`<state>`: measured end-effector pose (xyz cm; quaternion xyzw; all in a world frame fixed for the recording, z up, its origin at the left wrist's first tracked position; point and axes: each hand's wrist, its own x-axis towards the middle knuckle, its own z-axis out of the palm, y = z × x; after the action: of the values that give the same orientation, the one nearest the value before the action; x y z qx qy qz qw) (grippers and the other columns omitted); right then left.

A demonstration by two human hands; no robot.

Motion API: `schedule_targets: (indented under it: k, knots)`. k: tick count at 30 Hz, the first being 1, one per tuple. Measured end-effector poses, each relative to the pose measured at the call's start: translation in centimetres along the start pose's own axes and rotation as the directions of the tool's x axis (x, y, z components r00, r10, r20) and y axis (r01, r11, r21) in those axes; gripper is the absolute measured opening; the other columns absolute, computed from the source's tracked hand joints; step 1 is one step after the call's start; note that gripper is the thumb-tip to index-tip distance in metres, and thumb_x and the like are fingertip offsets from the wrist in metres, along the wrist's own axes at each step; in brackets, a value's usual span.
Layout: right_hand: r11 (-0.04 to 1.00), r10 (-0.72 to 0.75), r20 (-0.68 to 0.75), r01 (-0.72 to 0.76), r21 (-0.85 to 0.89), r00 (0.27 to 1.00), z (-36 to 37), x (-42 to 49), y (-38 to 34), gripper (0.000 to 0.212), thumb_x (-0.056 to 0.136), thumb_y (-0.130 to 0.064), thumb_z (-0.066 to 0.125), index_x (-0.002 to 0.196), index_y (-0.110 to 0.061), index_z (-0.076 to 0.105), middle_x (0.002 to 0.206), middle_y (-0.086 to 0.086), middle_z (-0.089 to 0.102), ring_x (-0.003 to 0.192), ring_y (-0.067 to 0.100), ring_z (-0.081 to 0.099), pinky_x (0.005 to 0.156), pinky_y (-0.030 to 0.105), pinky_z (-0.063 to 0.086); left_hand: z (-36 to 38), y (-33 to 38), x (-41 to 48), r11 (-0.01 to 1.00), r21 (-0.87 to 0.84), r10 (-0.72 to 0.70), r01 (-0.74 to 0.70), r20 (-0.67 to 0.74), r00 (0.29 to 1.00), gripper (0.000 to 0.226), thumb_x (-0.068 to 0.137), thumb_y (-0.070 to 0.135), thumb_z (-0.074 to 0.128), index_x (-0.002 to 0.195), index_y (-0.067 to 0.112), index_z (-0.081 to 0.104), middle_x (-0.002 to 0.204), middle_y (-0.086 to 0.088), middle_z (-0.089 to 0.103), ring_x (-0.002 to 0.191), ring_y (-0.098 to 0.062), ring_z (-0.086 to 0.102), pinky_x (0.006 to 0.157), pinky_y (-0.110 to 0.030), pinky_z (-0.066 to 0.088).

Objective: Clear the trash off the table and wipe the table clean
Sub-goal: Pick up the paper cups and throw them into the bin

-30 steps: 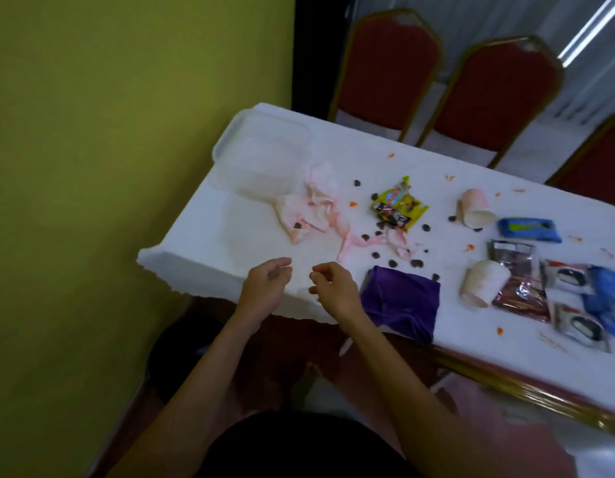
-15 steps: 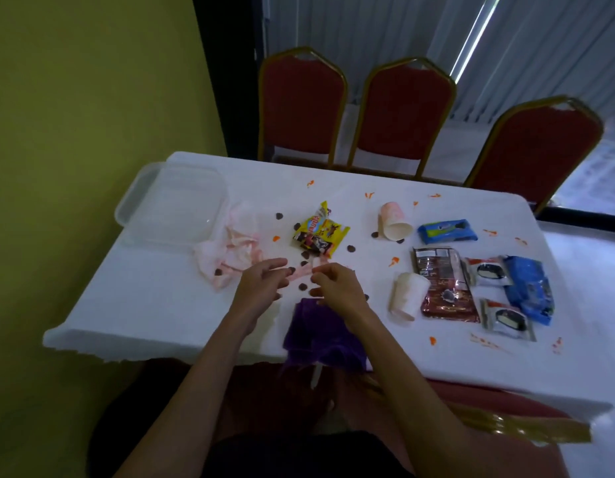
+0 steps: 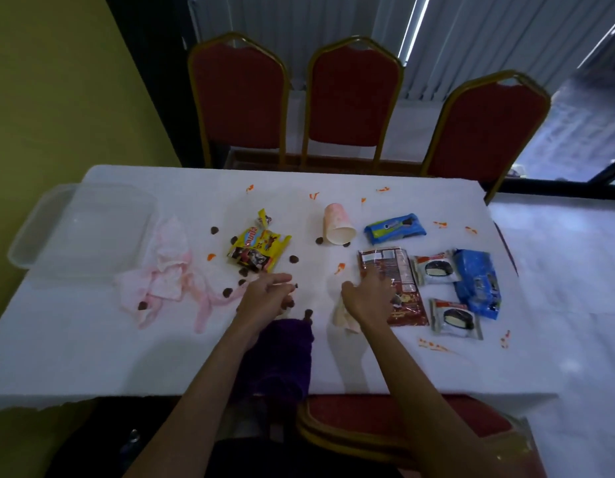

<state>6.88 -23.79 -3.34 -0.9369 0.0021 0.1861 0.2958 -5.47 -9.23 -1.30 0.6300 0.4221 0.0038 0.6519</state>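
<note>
The white-clothed table point(image 3: 92, 357) is littered with trash. My left hand point(image 3: 264, 296) hovers near the front middle, its fingertips pinched on a small brown crumb point(image 3: 294, 286); more brown crumbs point(image 3: 227, 291) lie around it. My right hand point(image 3: 368, 296) is spread open, fingers on a brown wrapper point(image 3: 385, 267), partly covering a tipped paper cup point(image 3: 342, 317). A purple cloth point(image 3: 282, 360) hangs over the front edge between my arms. Crumpled pink tissue point(image 3: 168, 284) lies at the left. A yellow wrapper point(image 3: 258, 250) and a second tipped cup point(image 3: 337, 224) sit mid-table.
A clear plastic container point(image 3: 78, 232) stands at the table's left end. Blue wrappers point(image 3: 395, 229) point(image 3: 475, 284) and two cookie packs point(image 3: 437, 270) point(image 3: 456, 319) lie at the right. Orange scraps point(image 3: 340, 269) dot the cloth. Red chairs point(image 3: 354, 98) line the far side; another chair point(image 3: 385, 422) is below the front edge.
The view has swung to face the table squarely. My hands, close together at the pink tissue strip before, have parted; the right has moved right onto the cup and brown wrapper.
</note>
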Motion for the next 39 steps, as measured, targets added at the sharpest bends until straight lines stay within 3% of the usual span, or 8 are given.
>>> schedule_targets:
  k: [7,11,18,21,26,29,34,39]
  knots:
    - [0.992,0.110,0.141,-0.100,-0.070,0.984,0.8,1.5,2.6,0.056,0.082,-0.054,0.066,0.121,-0.016,0.056,0.118,0.008,0.062,0.111,0.029,0.060,0.100,0.052,0.048,4.3,0.1,1.9,0.972,0.234,-0.030,-0.019,0.206,0.978,0.037,0.088,0.027,0.066,0.125,0.024,0.064,0.099,0.001,0.072,0.093,-0.014,0.068,0.091,-0.038,0.057]
    - [0.998,0.056,0.199,-0.053,-0.021,0.978,-0.2,2.4,1.6,0.063,0.076,-0.061,0.065,0.110,-0.007,0.064,0.102,0.007,0.066,0.096,0.025,0.064,0.089,0.045,0.055,5.3,-0.2,3.1,0.932,0.359,-0.057,-0.055,0.296,0.954,0.064,0.081,0.041,0.077,0.138,0.029,0.051,0.119,0.005,0.063,0.111,-0.015,0.063,0.100,-0.036,0.051]
    - [0.970,0.010,0.431,-0.113,0.214,0.902,-0.8,3.9,-3.2,0.049,0.093,-0.046,0.062,0.108,0.000,0.064,0.104,0.014,0.069,0.084,0.023,0.072,0.059,0.027,0.058,3.9,1.6,4.4,0.985,0.149,-0.118,0.081,0.256,0.960,0.073,0.083,0.031,0.078,0.146,0.028,0.040,0.114,-0.003,0.059,0.090,-0.013,0.065,0.068,-0.032,0.060]
    - [0.997,-0.072,0.274,0.067,0.027,0.959,0.2,6.6,-5.2,0.041,0.093,-0.046,0.059,0.105,-0.007,0.063,0.100,0.008,0.065,0.093,0.024,0.065,0.083,0.039,0.057,2.1,2.2,5.1,0.987,0.105,-0.143,0.123,0.212,0.967,0.074,0.084,0.026,0.075,0.149,0.026,0.039,0.122,-0.005,0.054,0.089,-0.012,0.063,0.056,-0.025,0.058]
    - [0.969,-0.155,-0.044,0.144,-0.201,0.987,1.1,11.8,-9.5,0.056,0.091,-0.043,0.057,0.134,-0.009,0.042,0.132,0.017,0.049,0.124,0.036,0.047,0.103,0.050,0.040,-1.0,1.8,6.4,0.990,0.079,-0.125,0.116,0.121,0.985,0.070,0.085,0.033,0.074,0.146,0.022,0.042,0.131,0.002,0.048,0.088,-0.005,0.056,0.046,-0.014,0.049]
    - [0.933,-0.120,0.039,0.126,-0.336,0.992,2.4,14.2,-10.3,0.066,0.094,-0.047,0.053,0.142,-0.007,0.034,0.142,0.018,0.044,0.131,0.037,0.042,0.107,0.051,0.035,-2.5,1.1,6.9,0.988,0.077,-0.143,0.137,0.086,0.986,0.074,0.080,0.038,0.078,0.144,0.021,0.045,0.135,0.000,0.052,0.096,-0.012,0.063,0.069,-0.029,0.060]
    - [0.915,-0.075,0.086,0.103,-0.390,0.993,4.6,15.1,-9.4,0.072,0.091,-0.052,0.058,0.140,-0.006,0.034,0.139,0.018,0.047,0.130,0.036,0.045,0.105,0.048,0.039,-3.0,0.3,6.8,0.988,0.103,-0.118,0.113,0.045,0.992,0.063,0.086,0.035,0.074,0.142,0.022,0.047,0.125,0.003,0.051,0.084,-0.002,0.058,0.053,-0.016,0.049]
    - [0.986,-0.057,-0.001,0.056,-0.156,0.998,3.6,13.5,-9.5,0.081,0.078,-0.060,0.070,0.132,-0.007,0.043,0.129,0.015,0.053,0.121,0.033,0.051,0.097,0.047,0.049,-2.6,0.3,6.1,0.994,0.063,-0.086,0.085,0.018,0.996,0.059,0.084,0.036,0.075,0.137,0.025,0.050,0.127,0.002,0.052,0.090,-0.003,0.056,0.063,-0.018,0.049]
